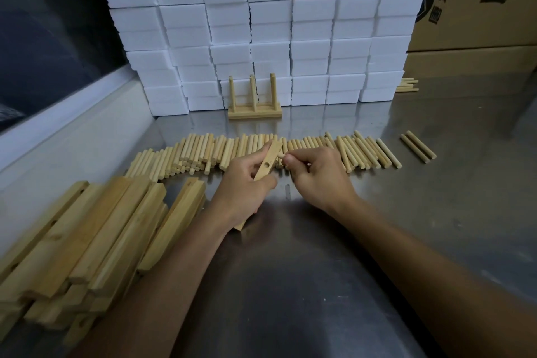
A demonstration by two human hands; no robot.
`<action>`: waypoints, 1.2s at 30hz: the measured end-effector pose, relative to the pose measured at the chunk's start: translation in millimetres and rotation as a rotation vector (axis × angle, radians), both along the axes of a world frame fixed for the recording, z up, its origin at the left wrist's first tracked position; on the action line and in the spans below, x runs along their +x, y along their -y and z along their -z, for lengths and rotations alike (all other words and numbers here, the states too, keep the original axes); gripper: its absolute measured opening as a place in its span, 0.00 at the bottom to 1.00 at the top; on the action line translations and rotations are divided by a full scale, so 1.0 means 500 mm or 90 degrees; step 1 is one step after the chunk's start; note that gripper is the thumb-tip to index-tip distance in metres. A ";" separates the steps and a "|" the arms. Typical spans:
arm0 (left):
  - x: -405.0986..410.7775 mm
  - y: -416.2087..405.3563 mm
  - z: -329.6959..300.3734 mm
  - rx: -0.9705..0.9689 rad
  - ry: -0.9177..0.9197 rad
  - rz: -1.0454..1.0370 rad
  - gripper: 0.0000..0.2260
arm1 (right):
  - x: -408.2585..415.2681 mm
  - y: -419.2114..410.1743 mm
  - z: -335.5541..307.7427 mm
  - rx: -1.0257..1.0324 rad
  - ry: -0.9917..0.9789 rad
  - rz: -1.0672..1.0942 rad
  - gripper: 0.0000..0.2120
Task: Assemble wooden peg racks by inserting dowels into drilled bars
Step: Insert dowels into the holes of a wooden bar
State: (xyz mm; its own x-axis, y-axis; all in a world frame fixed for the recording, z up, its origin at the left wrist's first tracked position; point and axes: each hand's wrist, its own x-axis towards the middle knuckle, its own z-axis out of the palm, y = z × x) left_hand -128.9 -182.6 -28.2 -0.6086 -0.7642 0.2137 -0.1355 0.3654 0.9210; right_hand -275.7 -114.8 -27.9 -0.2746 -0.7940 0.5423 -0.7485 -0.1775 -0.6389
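Sitting far left: a loose pile of drilled bars (87, 241), a dozen-plus, can't count exactly, none pegged yet. Left hand (244, 186) is gripping one bar (268, 161), fingers curled round it, tilted up off the steel table (406, 227), one empty hole facing the camera. Right hand (316, 174) is pinching a dowel (280, 155) between thumb and fingertips, its tip touching or just beside the bar's upper end; can't tell if it's seated. Behind the hands, a row of loose dowels (261, 151), many dozens, is lying along the table. One finished rack (255, 102), three pegs upright, is standing against the white foam blocks (261, 23). Two stray dowels (418, 146) are lying well apart at right, a few more (408, 85) beside the cardboard boxes (479, 9). Judging: one rack done, second just starting, most of the stock left.
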 end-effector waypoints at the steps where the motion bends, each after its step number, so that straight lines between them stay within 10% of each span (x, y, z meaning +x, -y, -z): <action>1: 0.001 0.002 0.000 -0.008 0.014 0.000 0.32 | 0.002 0.000 0.004 0.004 0.022 -0.001 0.12; 13: 0.003 0.004 -0.004 0.012 -0.011 -0.118 0.06 | 0.009 -0.001 0.012 -0.152 -0.028 0.151 0.14; 21: -0.004 0.009 -0.003 0.056 -0.044 -0.169 0.06 | 0.013 -0.003 0.002 -0.111 0.077 0.170 0.12; 36: -0.019 0.005 -0.003 0.418 -0.310 -0.096 0.07 | 0.000 0.022 0.023 0.122 -0.147 0.354 0.10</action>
